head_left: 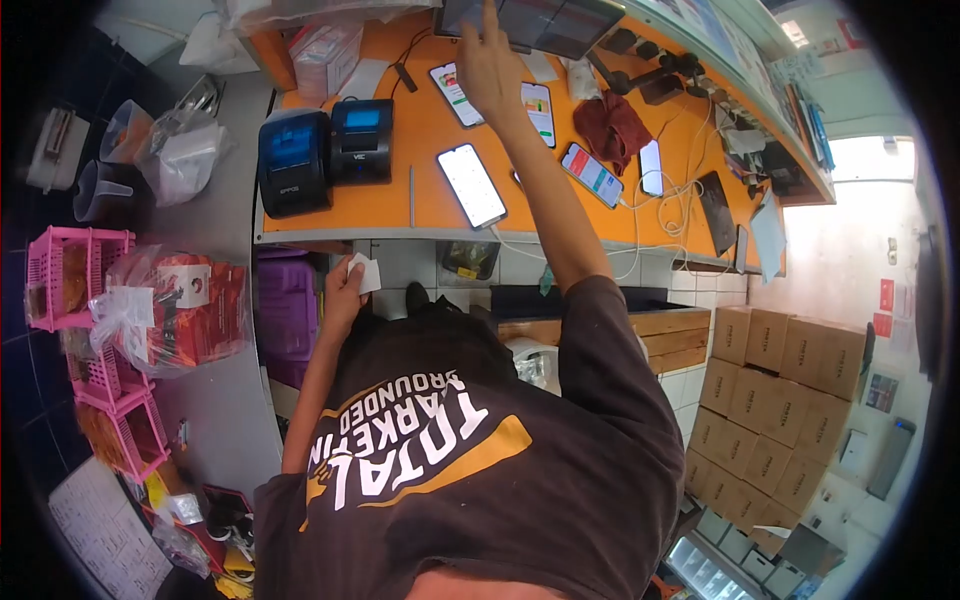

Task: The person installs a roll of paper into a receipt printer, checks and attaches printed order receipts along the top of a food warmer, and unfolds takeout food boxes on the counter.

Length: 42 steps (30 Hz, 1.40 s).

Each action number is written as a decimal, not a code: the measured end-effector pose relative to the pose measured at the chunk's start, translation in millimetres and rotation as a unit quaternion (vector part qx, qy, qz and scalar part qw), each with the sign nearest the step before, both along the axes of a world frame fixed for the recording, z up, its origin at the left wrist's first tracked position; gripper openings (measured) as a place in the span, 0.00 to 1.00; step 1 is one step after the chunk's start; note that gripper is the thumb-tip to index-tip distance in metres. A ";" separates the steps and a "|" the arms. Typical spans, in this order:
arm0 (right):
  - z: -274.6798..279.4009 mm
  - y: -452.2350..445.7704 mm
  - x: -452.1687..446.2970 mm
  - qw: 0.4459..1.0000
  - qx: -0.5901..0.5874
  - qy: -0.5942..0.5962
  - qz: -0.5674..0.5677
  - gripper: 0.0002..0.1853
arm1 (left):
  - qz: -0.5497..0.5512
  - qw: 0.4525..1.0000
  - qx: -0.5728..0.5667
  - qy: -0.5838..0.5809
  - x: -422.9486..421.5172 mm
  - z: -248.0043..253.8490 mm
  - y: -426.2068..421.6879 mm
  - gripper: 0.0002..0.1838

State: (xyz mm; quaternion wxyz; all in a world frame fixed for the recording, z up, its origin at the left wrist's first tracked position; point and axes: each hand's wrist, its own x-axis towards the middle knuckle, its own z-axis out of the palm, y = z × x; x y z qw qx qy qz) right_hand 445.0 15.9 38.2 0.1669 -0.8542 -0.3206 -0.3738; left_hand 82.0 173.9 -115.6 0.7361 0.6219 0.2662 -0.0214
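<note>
My left hand (345, 288) is low at the desk's front edge, its fingers closed on a small white paper (368, 273). My right hand (488, 72) reaches over the orange desk (400, 215) to a dark tablet screen (550, 22) at the back, index finger stretched out. Whether the fingertip touches the screen cannot be told. Beneath and beside this hand lie two lit phones (455, 94) (538, 113). Nearer the front edge is another phone (471, 186) with a white screen and a cable.
Two black printers (295, 165) (362, 142) stand on the desk's left. To the right are a dark red cloth (611, 130), more phones (592, 174) and tangled white cables. Pink baskets (75, 275) and a bagged red package (195, 310) sit at left; cartons (780, 400) are stacked at right.
</note>
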 end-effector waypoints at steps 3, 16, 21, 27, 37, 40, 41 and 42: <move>-29.0 -1.4 17.2 0.996 -0.084 0.031 -0.022 0.21 | 0.000 1.000 -0.002 -0.003 -6.4 -6.9 6.4 0.11; -20.4 -6.5 -0.1 0.990 -0.077 0.116 0.004 0.17 | 0.036 0.998 0.016 0.038 -7.6 -4.7 5.6 0.09; -17.5 -3.2 14.5 1.000 -0.016 0.014 0.023 0.17 | 0.044 0.998 0.021 0.037 -7.7 -10.6 4.2 0.09; -13.3 -3.4 14.3 1.000 -0.017 0.007 0.025 0.17 | 0.032 0.999 0.019 0.019 -8.3 -13.3 4.6 0.09; -10.3 -8.2 11.4 0.999 -0.015 0.045 0.024 0.22 | 0.031 0.999 0.014 0.023 -8.8 -9.1 1.6 0.09; -4.5 -14.4 10.1 0.999 -0.004 0.034 0.005 0.22 | 0.029 0.999 0.009 0.020 -10.7 -10.4 1.1 0.09; -1.4 -17.1 11.0 0.999 0.014 0.030 -0.004 0.22 | 0.033 0.999 0.008 0.018 -10.4 -11.2 0.5 0.09; 1.2 -20.0 11.5 0.999 0.033 0.027 -0.012 0.22 | 0.033 0.999 0.007 0.018 -10.8 -15.1 0.5 0.09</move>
